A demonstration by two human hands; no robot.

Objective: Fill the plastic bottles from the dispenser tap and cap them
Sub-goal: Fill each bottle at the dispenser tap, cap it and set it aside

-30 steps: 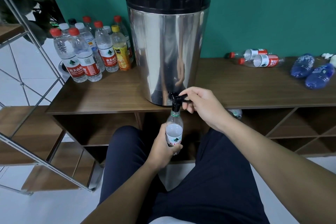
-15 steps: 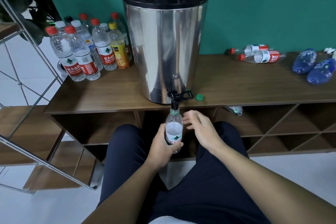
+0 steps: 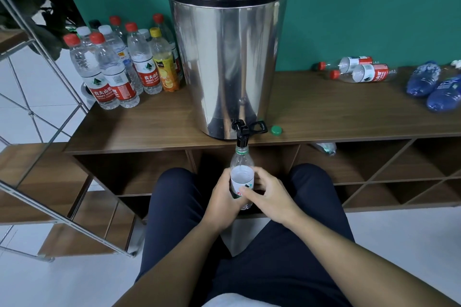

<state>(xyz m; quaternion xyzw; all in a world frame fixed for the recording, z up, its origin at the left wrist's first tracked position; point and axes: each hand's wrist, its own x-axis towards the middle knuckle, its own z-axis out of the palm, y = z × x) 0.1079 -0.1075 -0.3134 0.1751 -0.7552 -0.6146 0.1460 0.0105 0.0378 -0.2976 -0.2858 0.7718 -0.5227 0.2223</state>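
**Both hands on the bottle under the tap**

The bottle stood upright below the table edge, its open green-ringed neck just under the tap. It was clear plastic with a white label; how full it was could not be told.

The left hand gripped its lower body, as it had a second before. The right hand, which had been at the tap lever a second earlier, had come down and now wrapped the bottle from the other side, thumb across the label. That suggested the lever had been set and the fill was being steadied with both hands.

The green cap lay on the table just right of the dispenser, waiting. Capped bottles stood to the left; others lay far right.
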